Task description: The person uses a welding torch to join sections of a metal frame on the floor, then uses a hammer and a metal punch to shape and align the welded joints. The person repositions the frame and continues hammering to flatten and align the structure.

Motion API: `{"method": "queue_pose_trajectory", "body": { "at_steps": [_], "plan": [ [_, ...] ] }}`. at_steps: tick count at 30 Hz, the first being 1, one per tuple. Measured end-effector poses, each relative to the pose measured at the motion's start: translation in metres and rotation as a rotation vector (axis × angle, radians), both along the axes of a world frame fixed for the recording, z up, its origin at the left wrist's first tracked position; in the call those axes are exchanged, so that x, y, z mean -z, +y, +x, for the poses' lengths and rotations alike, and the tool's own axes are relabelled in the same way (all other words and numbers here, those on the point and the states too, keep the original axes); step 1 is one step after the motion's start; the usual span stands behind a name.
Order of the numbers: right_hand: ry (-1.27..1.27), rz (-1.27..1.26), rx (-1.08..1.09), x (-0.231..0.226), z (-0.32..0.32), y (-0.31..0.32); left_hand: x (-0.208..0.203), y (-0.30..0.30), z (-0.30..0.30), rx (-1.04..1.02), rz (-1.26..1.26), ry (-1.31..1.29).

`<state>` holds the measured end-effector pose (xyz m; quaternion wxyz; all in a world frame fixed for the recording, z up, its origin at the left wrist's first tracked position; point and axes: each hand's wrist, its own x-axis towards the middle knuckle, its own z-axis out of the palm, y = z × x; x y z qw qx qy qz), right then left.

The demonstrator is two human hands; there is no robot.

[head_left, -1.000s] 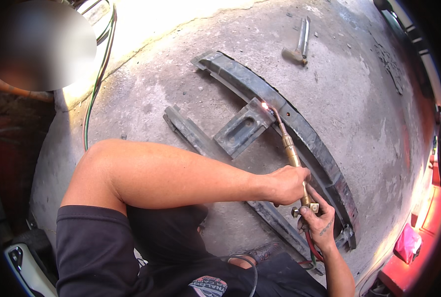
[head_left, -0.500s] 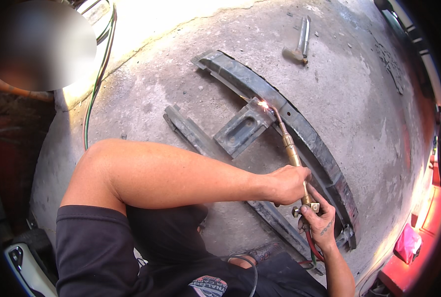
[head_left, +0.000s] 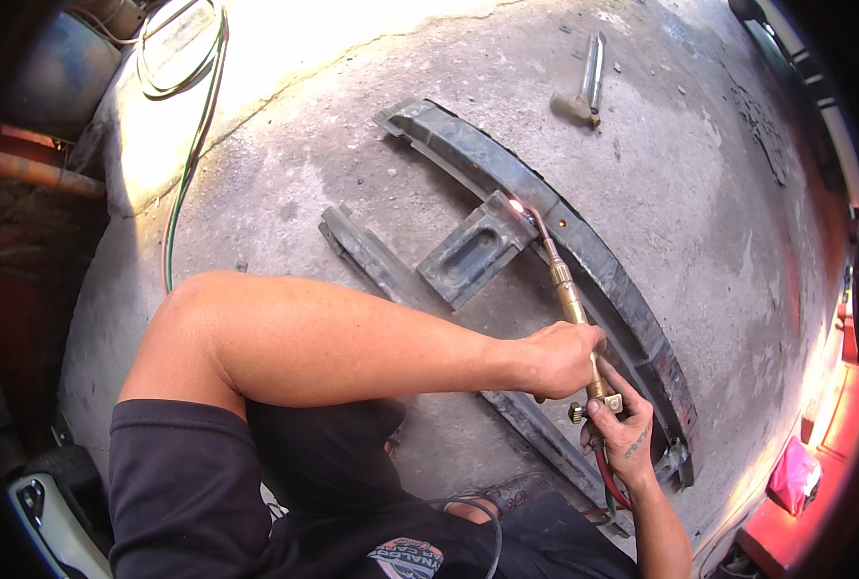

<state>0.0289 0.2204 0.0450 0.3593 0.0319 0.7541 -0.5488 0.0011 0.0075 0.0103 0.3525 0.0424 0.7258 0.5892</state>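
Observation:
A brass cutting torch (head_left: 568, 292) slants up and away from me, its thin tip at the joint between a black curved metal beam (head_left: 598, 256) and a bracket (head_left: 477, 248) with an oval recess. A small bright glow shows at that joint. My left hand (head_left: 562, 357) is wrapped round the torch's body, with the left forearm crossing the view. Closer to me, my right hand (head_left: 625, 429) grips the torch's valve end, thumb and fingers beside the knob. Red and green hoses (head_left: 607, 475) leave the torch below this hand.
A second long metal rail (head_left: 376, 256) lies nearer, partly under my left arm. On the concrete floor (head_left: 699, 222) beyond the beam lies a hammer-like tool (head_left: 588, 82). Hoses (head_left: 196, 145) run along the left, near a blue rounded tank (head_left: 58, 72). A pink bag (head_left: 794, 475) is at the right.
Sparks at the torch tip have shrunk to a small glow. Both hands keep their places on the torch. A blurred round patch at the upper left is gone, showing the tank and coiled hose.

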Motion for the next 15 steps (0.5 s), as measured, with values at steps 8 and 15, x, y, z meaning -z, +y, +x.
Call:
{"method": "queue_pose_trajectory", "body": {
  "at_steps": [8, 15],
  "plan": [
    [-0.052, -0.028, 0.056, -0.001, 0.0028, 0.0022, 0.0038, 0.0017, 0.0004, 0.003, 0.009, 0.009],
    [-0.035, 0.002, 0.029, -0.0031, 0.0009, -0.0007, 0.0023, 0.0015, 0.0001, 0.006, -0.002, -0.009]
  ]
}}
